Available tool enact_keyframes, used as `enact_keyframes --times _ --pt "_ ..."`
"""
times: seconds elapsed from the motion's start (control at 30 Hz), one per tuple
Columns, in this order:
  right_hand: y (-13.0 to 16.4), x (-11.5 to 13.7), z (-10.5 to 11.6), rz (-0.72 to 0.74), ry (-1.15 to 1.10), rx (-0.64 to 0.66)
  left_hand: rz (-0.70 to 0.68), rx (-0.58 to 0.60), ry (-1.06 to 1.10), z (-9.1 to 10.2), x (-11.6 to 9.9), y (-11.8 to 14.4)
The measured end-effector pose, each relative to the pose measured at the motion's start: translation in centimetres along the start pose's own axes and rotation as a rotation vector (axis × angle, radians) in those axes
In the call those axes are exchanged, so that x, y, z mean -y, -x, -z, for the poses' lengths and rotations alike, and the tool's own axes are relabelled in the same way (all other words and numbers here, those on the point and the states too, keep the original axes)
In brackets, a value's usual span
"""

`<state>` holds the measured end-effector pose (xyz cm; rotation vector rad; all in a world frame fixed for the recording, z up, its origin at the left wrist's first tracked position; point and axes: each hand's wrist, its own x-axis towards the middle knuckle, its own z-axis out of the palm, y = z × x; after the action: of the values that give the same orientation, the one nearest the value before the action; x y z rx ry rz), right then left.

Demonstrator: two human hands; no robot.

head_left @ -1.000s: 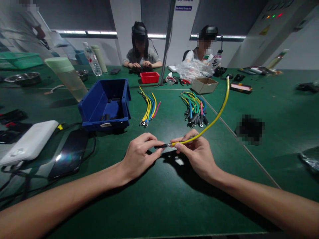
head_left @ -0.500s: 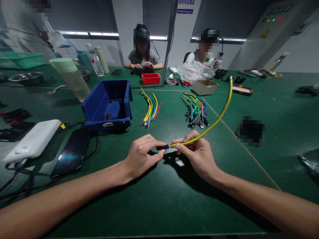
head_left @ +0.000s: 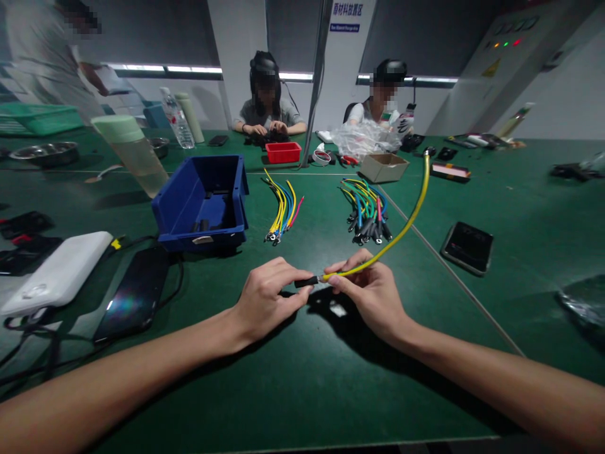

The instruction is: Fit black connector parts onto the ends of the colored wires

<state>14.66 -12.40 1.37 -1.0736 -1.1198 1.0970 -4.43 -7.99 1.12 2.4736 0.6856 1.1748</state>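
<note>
My left hand (head_left: 271,293) pinches a short black sleeve (head_left: 306,282) between thumb and fingertips. Facing it, my right hand (head_left: 371,290) grips a yellow wire (head_left: 401,234) close to its bare metal end, which meets the sleeve's right end. How deep the metal sits in the sleeve I cannot tell. The wire's other end, with a metal terminal, curves up to the right. Beyond my hands lie a bundle of coloured wires with bare ring terminals (head_left: 283,211) and, to its right, a bundle of wires with black sleeves near their terminals (head_left: 369,214).
A blue bin (head_left: 201,205) with black pieces inside stands left of the wires. A power bank (head_left: 61,271) and phone (head_left: 135,293) with cables lie at left, another phone (head_left: 467,247) at right. Two people sit across the table (head_left: 302,384); another stands at far left.
The view shifts slightly. My hands keep the same hold on the sleeve and the yellow wire, with little visible movement. The standing person's arm at far left has moved.
</note>
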Motion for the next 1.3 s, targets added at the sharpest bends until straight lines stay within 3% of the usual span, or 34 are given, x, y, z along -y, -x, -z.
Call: enact_keyframes --times 1.3 --pt "0.08 0.12 0.18 0.041 0.104 0.04 -0.042 0.05 -0.011 0.1 -0.2 -0.11"
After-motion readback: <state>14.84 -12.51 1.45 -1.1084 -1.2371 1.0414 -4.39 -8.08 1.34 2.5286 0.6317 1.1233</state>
